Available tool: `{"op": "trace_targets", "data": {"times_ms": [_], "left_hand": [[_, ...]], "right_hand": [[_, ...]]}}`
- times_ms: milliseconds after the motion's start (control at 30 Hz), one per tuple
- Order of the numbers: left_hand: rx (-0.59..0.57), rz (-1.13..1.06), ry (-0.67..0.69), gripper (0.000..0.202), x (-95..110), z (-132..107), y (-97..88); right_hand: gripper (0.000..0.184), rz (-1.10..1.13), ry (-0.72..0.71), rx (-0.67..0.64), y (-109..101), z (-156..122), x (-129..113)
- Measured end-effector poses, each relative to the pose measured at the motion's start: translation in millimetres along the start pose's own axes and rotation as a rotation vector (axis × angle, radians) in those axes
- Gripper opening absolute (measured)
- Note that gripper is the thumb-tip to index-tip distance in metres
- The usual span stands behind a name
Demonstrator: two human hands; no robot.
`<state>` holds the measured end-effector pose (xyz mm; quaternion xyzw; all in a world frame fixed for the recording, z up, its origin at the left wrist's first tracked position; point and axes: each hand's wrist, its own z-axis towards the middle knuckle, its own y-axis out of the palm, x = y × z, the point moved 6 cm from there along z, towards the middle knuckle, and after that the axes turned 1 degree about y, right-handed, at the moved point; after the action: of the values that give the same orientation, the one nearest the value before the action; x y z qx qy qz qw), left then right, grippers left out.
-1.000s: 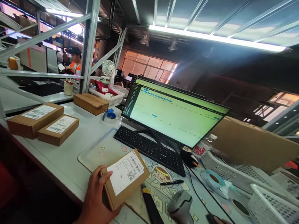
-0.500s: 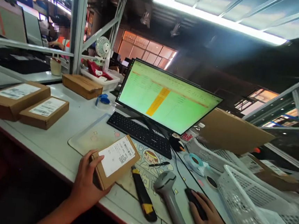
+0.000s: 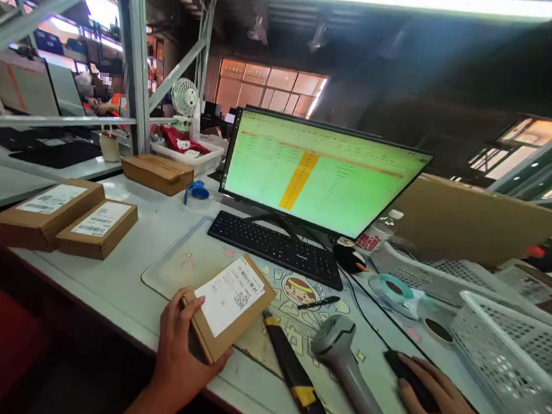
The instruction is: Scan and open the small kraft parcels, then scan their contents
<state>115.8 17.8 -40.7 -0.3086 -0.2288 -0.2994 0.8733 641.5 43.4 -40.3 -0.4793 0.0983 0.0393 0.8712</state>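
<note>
Head view. Grips the labelled box [image 3: 228, 306] at its near left corner with the left hand [image 3: 179, 347], thumb on top and fingers curled round the edge. Presses it flat on the desk mat [image 3: 178, 269], close to the desk's near edge and just this side of the keyboard [image 3: 277, 249]. Cups the right hand [image 3: 446, 412] over the black mouse [image 3: 408, 380], palm down and fingers closed on it, well to the right.

Best to hold the box steady, label up and clear of the thumb, and to steer the mouse in small strokes.

Just right of the box, between the two hands, a utility knife [image 3: 291, 369] and a grey scanner [image 3: 344, 361]: worth minding when reaching across. Farther off, a monitor [image 3: 318, 172] showing a green sheet, a pen [image 3: 318, 302], a white basket [image 3: 508, 362] at right, and two more boxes [image 3: 38, 211] at left.
</note>
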Motion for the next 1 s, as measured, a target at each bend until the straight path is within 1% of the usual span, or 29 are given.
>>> {"op": "trace_targets", "data": {"times_ms": [100, 267, 433, 600, 733, 833, 900, 933, 967, 1000], "left_hand": [[0.009, 0.024, -0.035, 0.081, -4, -3, 3.0], [-0.02, -0.012, -0.008, 0.083, -6, -3, 2.0], [-0.077, -0.066, -0.082, 0.084, -9, -1, 1.8], [-0.041, -0.101, -0.031, 0.085, -2, 5, -4.9], [-0.067, -0.085, -0.023, 0.086, -1, 5, -5.4], [-0.062, -0.062, 0.004, 0.088, 0, 5, -4.8], [-0.038, -0.05, 0.025, 0.087, 1, 5, -4.5], [-0.028, -0.044, 0.035, 0.086, 1, 6, -4.2], [-0.02, -0.036, 0.046, 0.085, 2, 7, -3.7], [-0.013, -0.026, 0.059, 0.085, 3, 8, -3.3]], "right_hand": [[0.058, 0.009, 0.007, -0.004, 3, 0, 2], [0.062, -0.025, 0.04, -0.021, -1, -1, -4], [0.06, -0.032, 0.037, -0.042, 1, -2, -9], [0.066, -0.026, 0.048, -0.086, -1, -4, -19], [0.064, -0.027, 0.066, -0.088, -2, -4, -25], [0.064, -0.007, 0.048, -0.023, -15, 0, -34], [0.062, 0.013, 0.018, 0.047, -31, 3, -48], [0.061, 0.036, 0.014, 0.06, -39, 4, -57], [0.061, 0.073, 0.028, 0.034, -44, 4, -67], [0.063, 0.118, 0.06, -0.04, -44, 4, -77]]}}
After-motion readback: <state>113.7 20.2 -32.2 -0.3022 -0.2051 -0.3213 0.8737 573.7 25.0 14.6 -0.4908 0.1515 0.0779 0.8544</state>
